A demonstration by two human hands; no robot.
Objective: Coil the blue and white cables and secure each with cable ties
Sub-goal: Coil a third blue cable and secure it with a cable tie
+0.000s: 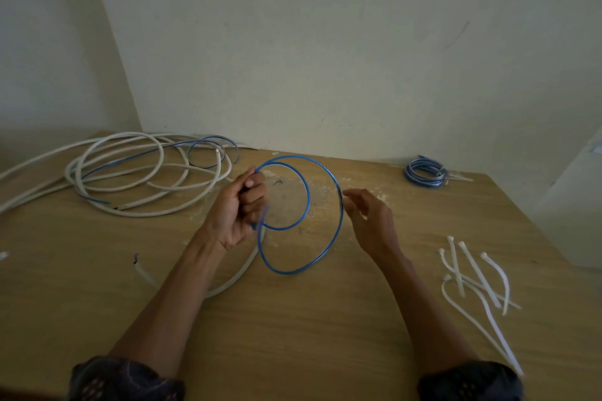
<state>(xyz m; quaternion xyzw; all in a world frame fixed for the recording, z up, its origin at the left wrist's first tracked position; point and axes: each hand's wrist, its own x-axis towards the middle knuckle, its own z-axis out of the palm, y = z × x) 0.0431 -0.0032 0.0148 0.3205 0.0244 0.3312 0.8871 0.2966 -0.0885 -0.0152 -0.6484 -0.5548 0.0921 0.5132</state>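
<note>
As left hand [239, 208] grips blue cable [294, 271], two loops

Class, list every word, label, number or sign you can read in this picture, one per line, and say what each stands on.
No text can be read anywhere.
Dark mark on the table: a smudge or scribble, no legible letters.
Small patch on the white box at the right edge: too blurred to read.
Blue cable, white cables, ties: no print visible.
</note>
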